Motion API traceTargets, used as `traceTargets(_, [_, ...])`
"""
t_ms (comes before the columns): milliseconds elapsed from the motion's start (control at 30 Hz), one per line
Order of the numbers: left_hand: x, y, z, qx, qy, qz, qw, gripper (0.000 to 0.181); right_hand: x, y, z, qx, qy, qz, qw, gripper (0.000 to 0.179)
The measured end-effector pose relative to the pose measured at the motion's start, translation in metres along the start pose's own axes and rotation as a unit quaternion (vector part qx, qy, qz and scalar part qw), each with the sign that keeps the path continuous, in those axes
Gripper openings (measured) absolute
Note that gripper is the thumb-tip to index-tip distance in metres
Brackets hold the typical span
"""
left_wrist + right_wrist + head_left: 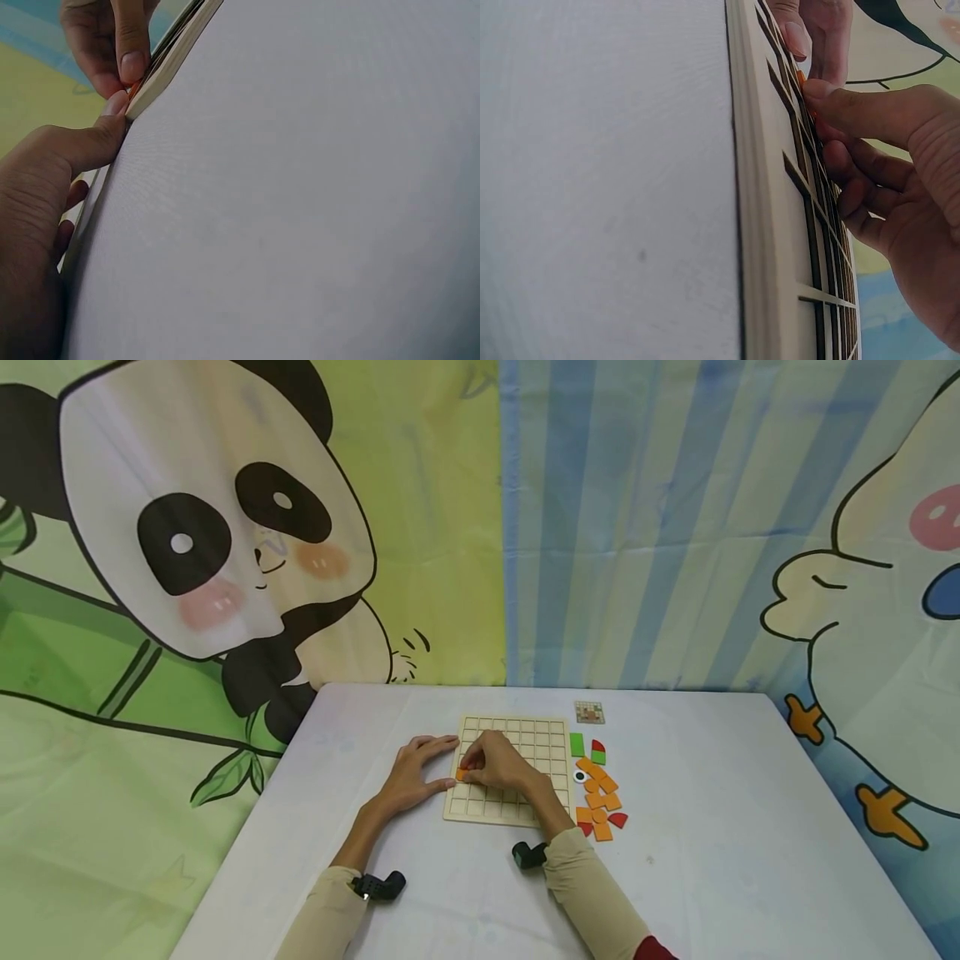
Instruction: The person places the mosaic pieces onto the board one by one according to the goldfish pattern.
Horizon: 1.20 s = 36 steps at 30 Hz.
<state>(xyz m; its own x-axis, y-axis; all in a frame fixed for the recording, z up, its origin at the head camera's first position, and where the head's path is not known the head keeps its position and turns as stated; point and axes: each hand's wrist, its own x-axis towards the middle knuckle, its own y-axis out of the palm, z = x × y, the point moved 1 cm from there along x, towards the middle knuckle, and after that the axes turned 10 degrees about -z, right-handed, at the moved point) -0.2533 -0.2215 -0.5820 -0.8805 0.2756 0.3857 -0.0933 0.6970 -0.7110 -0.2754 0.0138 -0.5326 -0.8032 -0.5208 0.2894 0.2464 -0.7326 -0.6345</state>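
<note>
A pale wooden grid board [510,810] lies on the white table. Over its left columns, my right hand [498,764] pinches a small orange tile [461,774] between thumb and fingertips, down at the grid. In the right wrist view the tile shows as a thin orange edge by the thumb tip, mostly hidden by fingers. My left hand [412,777] is spread along the board's left edge, thumb and fingers extended and touching it. In the left wrist view its thumb [94,142] lies against the board's side, close to the right hand's fingertips.
Right of the board lie several loose pieces: orange tiles [595,800], green tile [577,744], a red-and-green pair [597,752], a red piece [618,819] and an eye tile [580,776]. A small pattern card [589,712] sits behind them. A printed curtain [420,527] hangs behind the table.
</note>
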Motion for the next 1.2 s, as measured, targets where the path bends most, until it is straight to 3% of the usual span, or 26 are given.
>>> traceTargets(333, [-0.002,0.003,0.001,-0.007,0.004,-0.004,1.0000,0.076,-0.007,-0.005,0.002,0.005,0.013,0.010,0.9999,0.012])
traceTargets(833, [-0.001,0.001,0.004,0.011,-0.008,-0.002,0.9999,0.076,-0.019,-0.036,0.005,-0.012,0.025,-0.003,0.9996,0.021])
traceTargets(1000, [-0.001,0.001,0.004,0.006,-0.015,-0.001,0.9999,0.076,-0.027,-0.051,0.001,-0.016,0.031,-0.001,0.9994,0.021])
traceTargets(1200, [0.000,0.003,0.007,0.007,-0.015,-0.001,0.9999,0.077,-0.039,-0.083,-0.007,-0.030,0.038,-0.008,0.9988,0.020])
